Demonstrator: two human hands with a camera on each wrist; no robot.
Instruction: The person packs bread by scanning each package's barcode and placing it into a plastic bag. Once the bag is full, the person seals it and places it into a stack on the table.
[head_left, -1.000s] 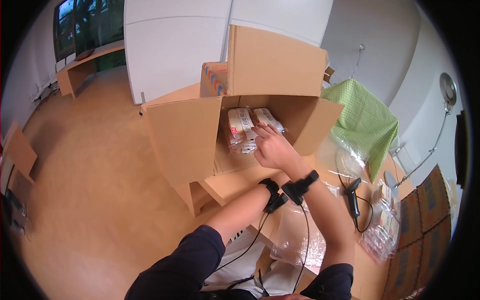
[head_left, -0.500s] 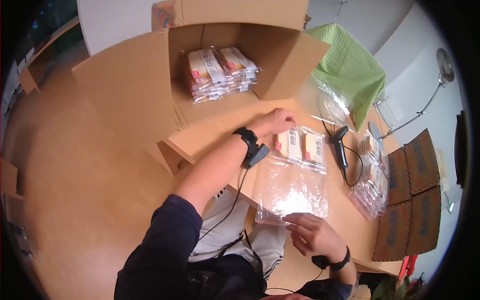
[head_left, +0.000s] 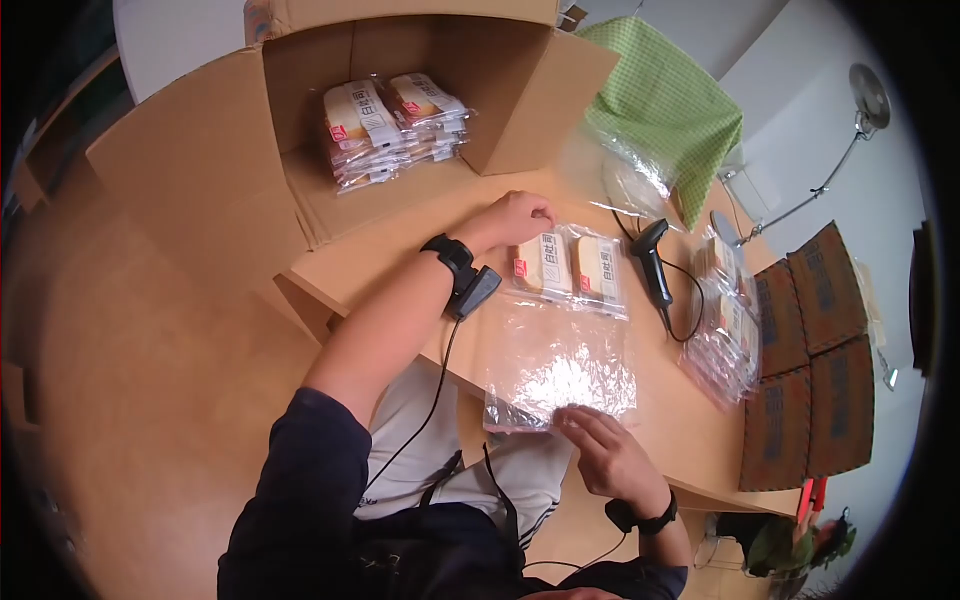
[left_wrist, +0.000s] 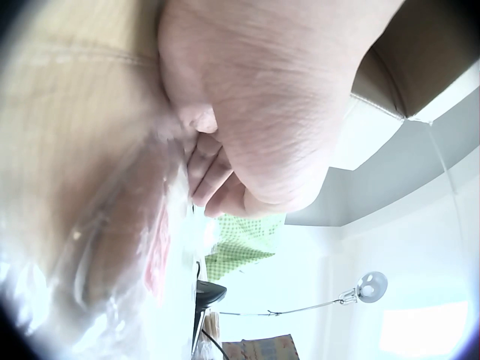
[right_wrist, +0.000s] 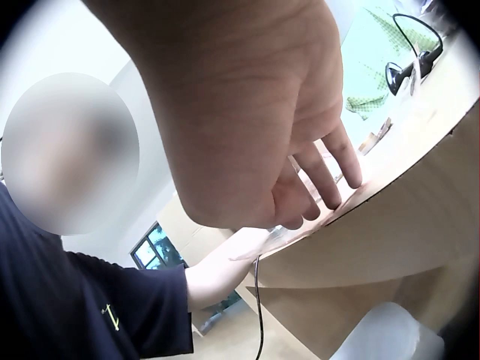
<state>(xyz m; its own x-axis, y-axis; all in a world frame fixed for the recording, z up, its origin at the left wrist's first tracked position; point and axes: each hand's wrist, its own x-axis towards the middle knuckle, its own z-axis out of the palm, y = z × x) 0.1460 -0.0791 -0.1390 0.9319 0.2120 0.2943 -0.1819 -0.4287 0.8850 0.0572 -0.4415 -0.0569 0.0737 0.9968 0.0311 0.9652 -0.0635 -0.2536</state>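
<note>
Two packs of sliced bread, a left one (head_left: 541,265) and a right one (head_left: 597,268), lie side by side on the table at the far end of a clear plastic bag (head_left: 540,340); whether they are inside it cannot be told. At the left pack's upper corner my left hand (head_left: 515,218) has curled fingers, and in the left wrist view the hand (left_wrist: 262,97) pinches the clear wrapping there. My right hand (head_left: 612,460) rests its fingertips on the bag's near edge; the right wrist view shows the hand (right_wrist: 247,120) with fingers extended down to the plastic at the table edge.
An open cardboard box (head_left: 510,100) at upper left holds stacked bread packs (head_left: 370,125). Right of the bag lie a black scanner (head_left: 652,265) with its cable and more packs (head_left: 725,330). Beyond stand brown printed cartons (head_left: 810,370), a green checked cloth (head_left: 665,110) and a lamp (head_left: 868,98).
Both hands came away from the box to the bag on the table, left at its far end, right at its near edge. Over the last half second they barely moved while the view shifted.
</note>
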